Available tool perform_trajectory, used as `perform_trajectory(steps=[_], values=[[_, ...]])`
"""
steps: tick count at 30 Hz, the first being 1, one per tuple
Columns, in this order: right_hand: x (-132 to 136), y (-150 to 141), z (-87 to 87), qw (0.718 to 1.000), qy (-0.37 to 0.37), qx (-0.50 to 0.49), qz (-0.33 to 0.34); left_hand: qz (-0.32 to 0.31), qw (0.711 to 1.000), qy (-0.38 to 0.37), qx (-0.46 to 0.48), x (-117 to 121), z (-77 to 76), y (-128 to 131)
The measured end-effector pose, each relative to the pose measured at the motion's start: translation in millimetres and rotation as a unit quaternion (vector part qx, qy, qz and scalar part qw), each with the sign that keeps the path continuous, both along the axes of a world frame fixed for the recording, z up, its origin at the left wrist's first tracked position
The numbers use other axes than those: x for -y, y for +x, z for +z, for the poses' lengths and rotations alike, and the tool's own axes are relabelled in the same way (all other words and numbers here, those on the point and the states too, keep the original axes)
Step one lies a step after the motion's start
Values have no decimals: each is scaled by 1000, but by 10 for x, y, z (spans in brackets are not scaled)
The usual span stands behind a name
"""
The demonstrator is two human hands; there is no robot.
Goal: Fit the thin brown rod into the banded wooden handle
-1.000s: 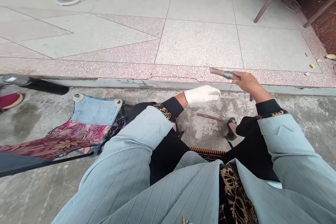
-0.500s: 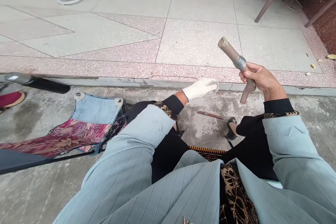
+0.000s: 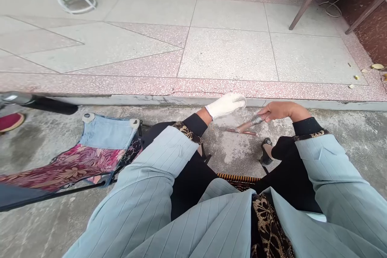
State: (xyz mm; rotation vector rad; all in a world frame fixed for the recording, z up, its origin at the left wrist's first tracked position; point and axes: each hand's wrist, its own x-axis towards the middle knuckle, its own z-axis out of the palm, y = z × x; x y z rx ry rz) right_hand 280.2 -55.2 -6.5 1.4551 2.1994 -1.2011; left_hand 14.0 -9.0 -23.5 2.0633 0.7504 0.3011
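Right hand [image 3: 281, 111]: bare; fingers clamped on the wooden stick [image 3: 244, 126] beside its wire binding [image 3: 256, 119].
Wooden stick: slants down and leftward from the grip; free end overlaps the thin brown rod [image 3: 251, 133] in view. Contact: cannot tell.
Thin brown rod: lies on the concrete [image 3: 231, 151], near the black shoe [image 3: 266, 152].
Left hand [image 3: 225, 106]: white knitted glove; fingers together, slightly curled, apart from the stick. Whether anything is held: cannot tell.
Raised terrazzo floor [image 3: 223, 54]: beyond both hands; white stool [image 3: 75, 2] upper left.
Fabric lounger [image 3: 109, 131]: person's left, pale denim panel.
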Motion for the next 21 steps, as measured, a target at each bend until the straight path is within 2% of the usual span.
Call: perform_trajectory(steps=[2, 3, 4, 6, 8, 9, 10, 11, 13, 15, 17, 19, 21], values=[[51, 60, 125, 982, -97, -164, -2, 41, 999, 13, -1, -54, -3, -12], [69, 89, 182, 968, -92, -229, -48, 56, 998, 11, 2, -62, -17, -8], [78, 112, 223, 949, -61, -287, -112, 61, 998, 1, 5, -56, -38, 5], [58, 139, 244, 890, 35, -388, -238, 43, 998, -34, 15, -7, -94, 46], [-2, 139, 181, 834, 109, -427, -332, -3, 999, -41, 15, 72, -154, 98], [-37, 131, 131, 821, 129, -421, -364, -35, 999, -30, 9, 113, -181, 123], [-70, 119, 78, 821, 142, -395, -388, -65, 998, -15, 2, 153, -201, 144], [-95, 103, 27, 833, 153, -349, -401, -97, 995, -4, -6, 187, -213, 158], [-119, 64, -49, 878, 188, -200, -392, -148, 989, 3, -17, 230, -205, 164], [-111, 20, -88, 921, 217, -8, -325, -148, 989, 9, -14, 233, -152, 138], [-89, -18, -97, 946, 197, 130, -222, -108, 994, 27, -8, 195, -70, 89], [-62, -32, -77, 973, 117, 150, -130, -71, 996, 40, -25, 133, 6, 34], [-25, -11, -14, 997, -4, 60, -55, -30, 997, 52, -45, 70, 49, -7]])
